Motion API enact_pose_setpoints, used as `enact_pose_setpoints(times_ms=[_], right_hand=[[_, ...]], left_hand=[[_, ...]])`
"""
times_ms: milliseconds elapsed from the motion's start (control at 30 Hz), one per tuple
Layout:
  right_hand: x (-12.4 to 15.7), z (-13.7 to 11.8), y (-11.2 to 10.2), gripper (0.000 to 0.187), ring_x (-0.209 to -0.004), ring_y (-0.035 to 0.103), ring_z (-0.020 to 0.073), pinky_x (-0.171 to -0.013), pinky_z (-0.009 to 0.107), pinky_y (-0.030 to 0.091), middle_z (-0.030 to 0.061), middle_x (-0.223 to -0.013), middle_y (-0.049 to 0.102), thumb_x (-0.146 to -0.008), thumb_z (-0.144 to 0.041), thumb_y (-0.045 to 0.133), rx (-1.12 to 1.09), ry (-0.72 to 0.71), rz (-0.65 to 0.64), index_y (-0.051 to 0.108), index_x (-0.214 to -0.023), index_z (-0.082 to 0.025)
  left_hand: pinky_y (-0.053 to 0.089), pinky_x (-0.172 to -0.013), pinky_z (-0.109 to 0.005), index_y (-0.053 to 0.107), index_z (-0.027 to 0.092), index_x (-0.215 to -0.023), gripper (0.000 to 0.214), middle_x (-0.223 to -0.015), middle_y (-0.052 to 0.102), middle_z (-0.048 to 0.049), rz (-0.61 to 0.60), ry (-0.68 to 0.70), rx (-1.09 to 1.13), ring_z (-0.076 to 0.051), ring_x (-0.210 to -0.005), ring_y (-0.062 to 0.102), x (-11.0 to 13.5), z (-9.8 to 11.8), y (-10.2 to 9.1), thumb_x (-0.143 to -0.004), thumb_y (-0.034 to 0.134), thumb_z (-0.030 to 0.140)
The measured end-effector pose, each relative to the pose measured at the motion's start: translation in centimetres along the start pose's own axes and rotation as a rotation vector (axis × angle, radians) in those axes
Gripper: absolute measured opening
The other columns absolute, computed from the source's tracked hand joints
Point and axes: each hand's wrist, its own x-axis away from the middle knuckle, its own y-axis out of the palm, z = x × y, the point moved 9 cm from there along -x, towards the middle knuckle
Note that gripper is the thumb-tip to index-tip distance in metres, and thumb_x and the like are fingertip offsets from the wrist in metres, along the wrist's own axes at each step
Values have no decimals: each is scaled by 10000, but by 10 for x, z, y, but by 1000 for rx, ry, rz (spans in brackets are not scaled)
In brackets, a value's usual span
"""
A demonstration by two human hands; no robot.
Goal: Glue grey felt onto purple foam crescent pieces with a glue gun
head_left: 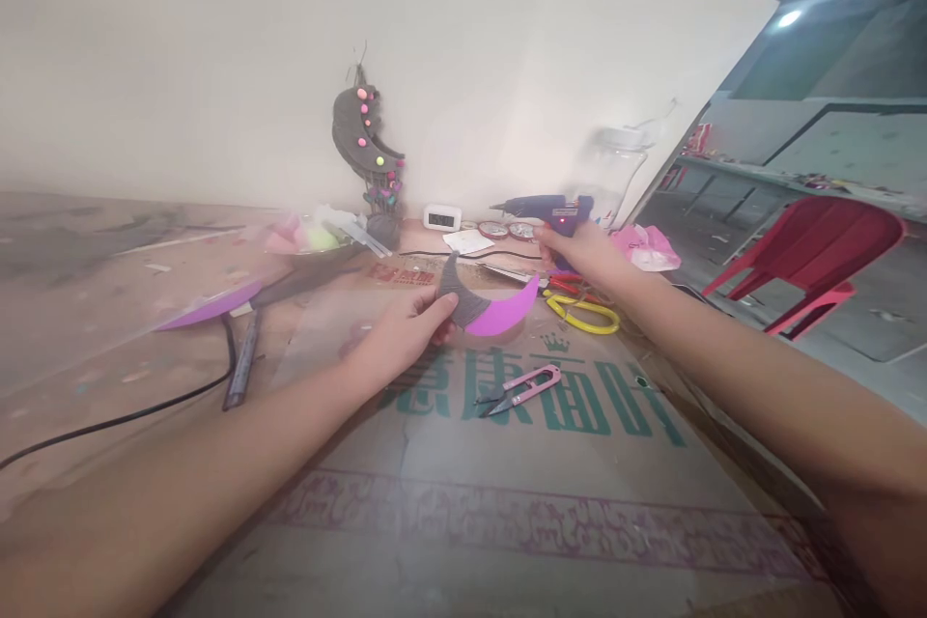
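Note:
My left hand [421, 323] pinches a crescent moon cutout [503, 311] near its left side. Grey yarn covers the crescent's left half, while the right half shows bare purple. In my right hand [572, 246] is a blue glue gun [540, 206], a small red light lit on its body and its nozzle pointing left, above and apart from the crescent. Pink thread snips [522, 390] lie on the printed cardboard [463, 449] below the crescent. Against the wall hangs a grey moon decoration [354, 130] dotted with coloured pompoms.
Yellow-handled scissors [581, 312] lie under my right wrist. At the back stand a small white digital clock [441, 216] and a clear jar [615, 169]. A utility knife [241, 362], a black cord [123, 415] and a purple piece [210, 306] lie left. A red chair [826, 241] stands right.

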Motion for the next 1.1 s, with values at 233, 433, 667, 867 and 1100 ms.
enact_pose_setpoints(times_ms=[233,433,667,867,1100], right_hand=[[68,-34,-2,221,-778,631,218,-733,358,523,63,-825,683,-751,-425,679,-210,-165,-41,649,-772,-207],[102,-31,22,202,-718,605,196,-679,339,522,36,-741,630,-773,-408,654,-171,-241,-81,596,-752,-215],[111,-18,46,215,-706,637,194,-622,313,526,39,-790,676,-763,-408,672,-231,-169,-282,626,-828,-208],[110,-17,36,246,-646,575,176,-575,295,478,14,-676,597,-742,-427,678,-118,-192,-164,565,-723,-210],[111,-17,43,237,-644,615,189,-584,311,489,17,-705,653,-736,-422,691,-153,-173,-224,578,-780,-218]], left_hand=[[373,-581,-257,531,197,-699,318,-635,551,21,70,-8,-5,-135,-591,498,-2,-4,-8,-838,478,478],[394,-586,-248,544,182,-714,316,-626,570,16,63,-31,16,-126,-582,504,0,0,-6,-825,503,475],[406,-578,-253,548,188,-743,263,-656,600,7,69,-66,79,-128,-581,528,-3,-8,-8,-808,532,443],[408,-574,-257,565,198,-765,232,-647,601,4,74,-92,129,-134,-582,530,-4,-12,-7,-798,543,427],[408,-564,-257,575,201,-749,240,-659,609,-1,84,-70,96,-141,-595,545,-5,-13,-8,-794,529,432]])
